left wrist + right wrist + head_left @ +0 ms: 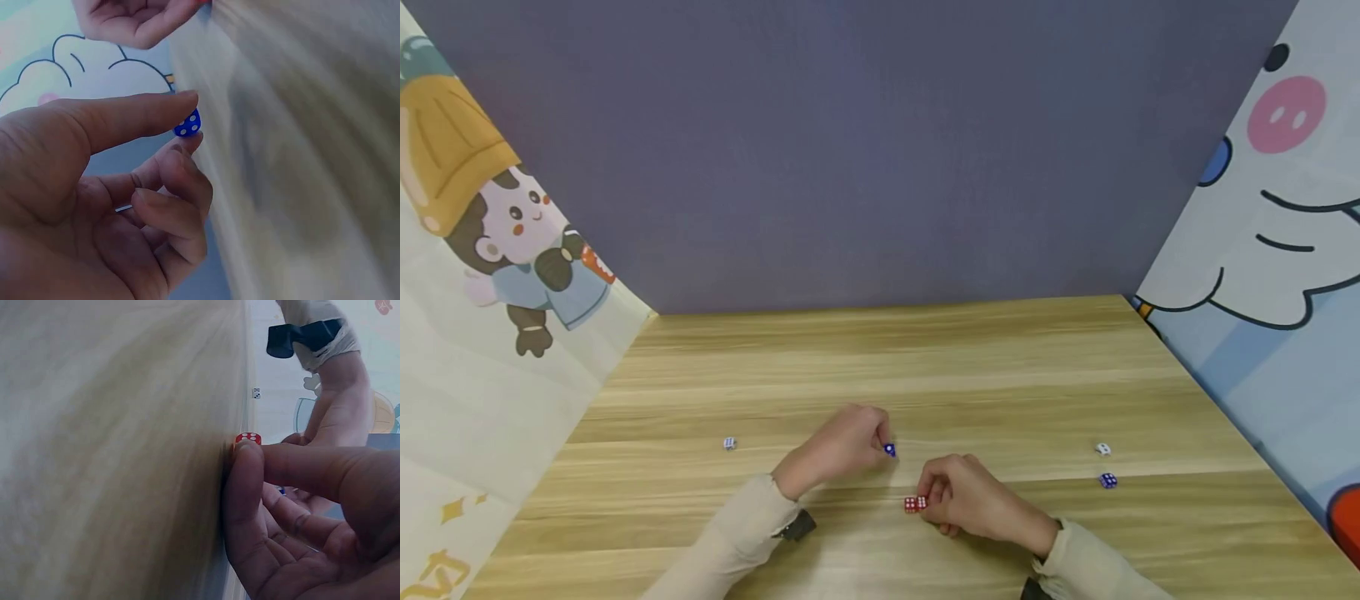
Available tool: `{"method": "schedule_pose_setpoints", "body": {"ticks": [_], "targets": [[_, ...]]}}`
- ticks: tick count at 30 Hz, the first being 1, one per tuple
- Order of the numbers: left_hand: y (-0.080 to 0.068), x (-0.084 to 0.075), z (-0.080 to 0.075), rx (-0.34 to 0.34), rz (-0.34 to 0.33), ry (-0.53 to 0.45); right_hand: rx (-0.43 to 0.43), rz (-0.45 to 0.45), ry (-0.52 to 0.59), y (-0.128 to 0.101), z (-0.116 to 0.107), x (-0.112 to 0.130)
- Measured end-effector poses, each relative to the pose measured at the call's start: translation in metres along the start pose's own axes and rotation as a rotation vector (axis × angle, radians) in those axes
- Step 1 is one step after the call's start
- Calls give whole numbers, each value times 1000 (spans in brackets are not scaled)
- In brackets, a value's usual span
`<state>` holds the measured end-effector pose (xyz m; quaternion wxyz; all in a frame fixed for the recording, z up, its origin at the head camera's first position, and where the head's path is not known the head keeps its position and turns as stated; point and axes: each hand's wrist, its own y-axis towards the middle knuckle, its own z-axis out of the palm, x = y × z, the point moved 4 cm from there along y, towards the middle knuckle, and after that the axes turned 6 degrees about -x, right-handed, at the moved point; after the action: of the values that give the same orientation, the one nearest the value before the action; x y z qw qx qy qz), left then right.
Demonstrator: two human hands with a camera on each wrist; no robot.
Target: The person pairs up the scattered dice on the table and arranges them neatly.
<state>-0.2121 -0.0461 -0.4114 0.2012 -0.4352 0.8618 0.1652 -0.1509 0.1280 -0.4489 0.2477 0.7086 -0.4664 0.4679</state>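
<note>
My left hand (844,446) pinches a blue die (188,124) with white pips between thumb and index finger, just over the wooden table. To its lower right, my right hand (973,502) has thumb and fingertip brought together at a red die (922,502). Side by side with that one is another red die (910,505), on the left. In the right wrist view, a red die (249,436) shows past the thumb and finger, whose tips hide part of it.
A white die (730,443) lies on the table (880,358) far to the left. Toward the right edge sit a second white die (1102,449) and a blue die (1108,481). A dark panel (880,167) stands along the back, with cartoon-printed sheets at both sides.
</note>
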Motion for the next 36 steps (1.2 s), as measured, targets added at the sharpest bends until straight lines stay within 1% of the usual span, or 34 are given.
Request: {"method": "schedule_pose_setpoints", "body": {"ticks": [3,5,7,11,17,19,24,26,31,36], "targets": [[3,1,11,51,-5,-41,8,0,2,0,0,0],[4,2,17,70,-7,-47,11,5,-3,0,0,0],[5,2,20,71,4,-46,8,4,-6,1,-1,0],[5,2,22,77,5,-93,4,3,-3,1,0,0],[3,6,23,129,-14,-167,11,6,4,0,3,-1],[5,7,24,135,-1,-186,5,6,-2,1,2,0],[11,5,29,149,68,-217,0,9,-12,0,-2,0],[11,5,31,158,84,-230,-1,5,-10,0,-2,0],[11,6,32,148,75,-267,2,-2,3,1,-2,1],[11,8,33,109,65,-283,11,-6,4,1,-1,1]]}}
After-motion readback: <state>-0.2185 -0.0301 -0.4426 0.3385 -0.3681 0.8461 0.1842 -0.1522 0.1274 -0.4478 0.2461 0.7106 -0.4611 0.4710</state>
